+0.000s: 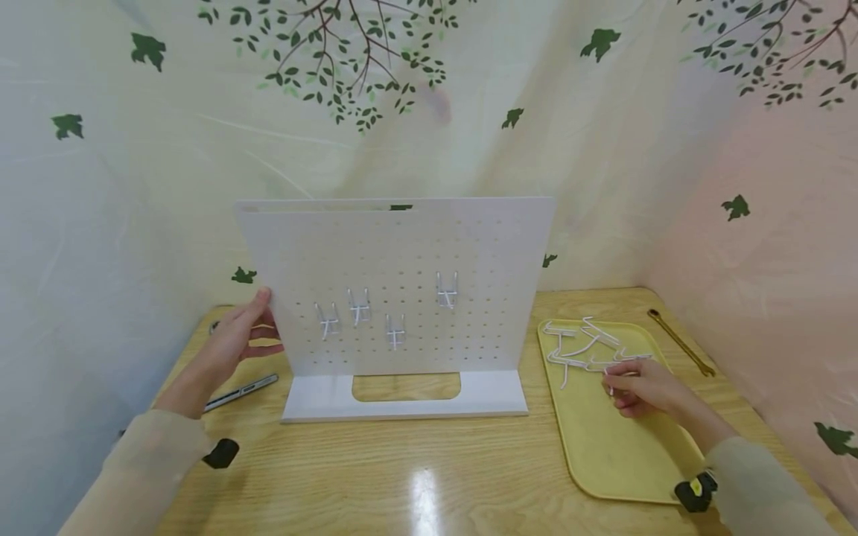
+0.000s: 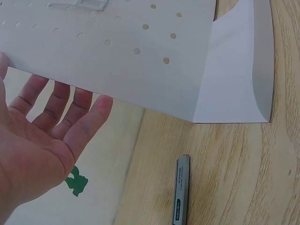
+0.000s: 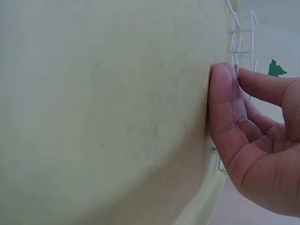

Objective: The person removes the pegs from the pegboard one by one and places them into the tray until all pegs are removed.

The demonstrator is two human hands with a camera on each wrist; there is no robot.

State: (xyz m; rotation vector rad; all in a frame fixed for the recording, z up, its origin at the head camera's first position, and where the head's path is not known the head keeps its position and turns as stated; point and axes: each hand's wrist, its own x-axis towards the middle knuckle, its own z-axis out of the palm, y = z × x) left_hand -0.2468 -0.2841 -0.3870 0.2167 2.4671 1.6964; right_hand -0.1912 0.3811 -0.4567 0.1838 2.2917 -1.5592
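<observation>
A white pegboard (image 1: 402, 253) stands upright on its base, with several white wire hooks (image 1: 447, 292) fixed in its holes. My left hand (image 1: 234, 335) holds the board's left edge, the thumb at the front and the fingers behind; the left wrist view shows those fingers (image 2: 77, 105) along the edge. Over the yellow tray (image 1: 623, 454) at the right, my right hand (image 1: 640, 383) pinches a white wire pegboard hook (image 3: 236, 71) between thumb and fingertips. Most of that hook is hidden by the fingers. Several loose hooks (image 1: 579, 344) lie at the tray's far end.
A grey box cutter (image 1: 243, 391) lies left of the board's base. Beyond the tray, a brass-coloured wrench (image 1: 680, 342) rests near the right edge of the wooden table (image 1: 375, 476). A leaf-patterned curtain (image 1: 429, 149) hangs behind and at both sides.
</observation>
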